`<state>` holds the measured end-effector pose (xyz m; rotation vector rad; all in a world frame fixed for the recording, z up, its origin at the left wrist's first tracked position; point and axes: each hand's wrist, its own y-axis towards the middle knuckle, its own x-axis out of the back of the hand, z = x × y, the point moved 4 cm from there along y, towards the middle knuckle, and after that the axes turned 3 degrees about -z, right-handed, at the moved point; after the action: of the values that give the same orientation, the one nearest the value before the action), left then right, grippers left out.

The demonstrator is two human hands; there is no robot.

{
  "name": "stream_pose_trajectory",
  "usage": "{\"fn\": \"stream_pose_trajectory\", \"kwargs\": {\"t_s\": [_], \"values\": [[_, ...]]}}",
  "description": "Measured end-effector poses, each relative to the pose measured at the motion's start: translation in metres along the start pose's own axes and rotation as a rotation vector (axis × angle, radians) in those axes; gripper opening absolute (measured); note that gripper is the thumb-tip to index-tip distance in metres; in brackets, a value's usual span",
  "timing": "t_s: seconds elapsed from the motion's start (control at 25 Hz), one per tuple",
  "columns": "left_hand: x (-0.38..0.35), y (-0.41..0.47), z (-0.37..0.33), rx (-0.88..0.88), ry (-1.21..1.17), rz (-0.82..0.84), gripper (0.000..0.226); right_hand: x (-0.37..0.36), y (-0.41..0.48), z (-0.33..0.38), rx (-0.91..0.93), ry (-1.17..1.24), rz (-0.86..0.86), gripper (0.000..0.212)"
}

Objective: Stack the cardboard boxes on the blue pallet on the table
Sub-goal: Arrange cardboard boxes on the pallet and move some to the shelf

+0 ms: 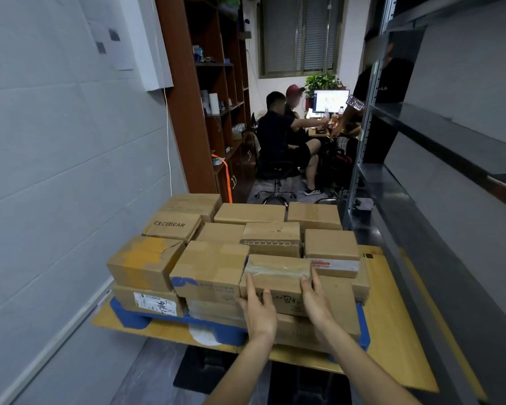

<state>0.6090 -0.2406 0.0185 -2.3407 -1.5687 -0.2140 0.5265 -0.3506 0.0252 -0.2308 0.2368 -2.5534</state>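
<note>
Several cardboard boxes are stacked in layers on the blue pallet point(129, 318), which rests on a wooden table point(392, 317). At the front of the stack sits a small taped box point(276, 273). My left hand point(259, 311) is pressed flat against its front left face, fingers up. My right hand point(314, 299) grips its right front corner, fingers curling over the top edge. Left of it stands a box with blue print point(209, 270), and further left a box with orange tape point(143, 263). A box marked CECEBEAR point(171, 225) lies behind.
A grey wall runs close along the left. Dark metal shelving point(450, 147) lines the right side, tight against the table. Beyond the stack, people sit and stand at a desk with a monitor point(330, 100), next to a tall brown bookcase point(211, 97).
</note>
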Motion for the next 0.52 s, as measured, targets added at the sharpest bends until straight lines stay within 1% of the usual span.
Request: {"fn": "stream_pose_trajectory", "kwargs": {"t_s": [0.36, 0.52], "values": [[0.010, 0.008, -0.006, 0.004, 0.016, -0.032, 0.061, -0.005, 0.012, -0.004, -0.001, -0.062, 0.095, 0.061], [0.020, 0.008, -0.002, -0.040, 0.035, -0.001, 0.064, -0.001, 0.002, -0.002, -0.034, -0.079, 0.077, 0.070]]}}
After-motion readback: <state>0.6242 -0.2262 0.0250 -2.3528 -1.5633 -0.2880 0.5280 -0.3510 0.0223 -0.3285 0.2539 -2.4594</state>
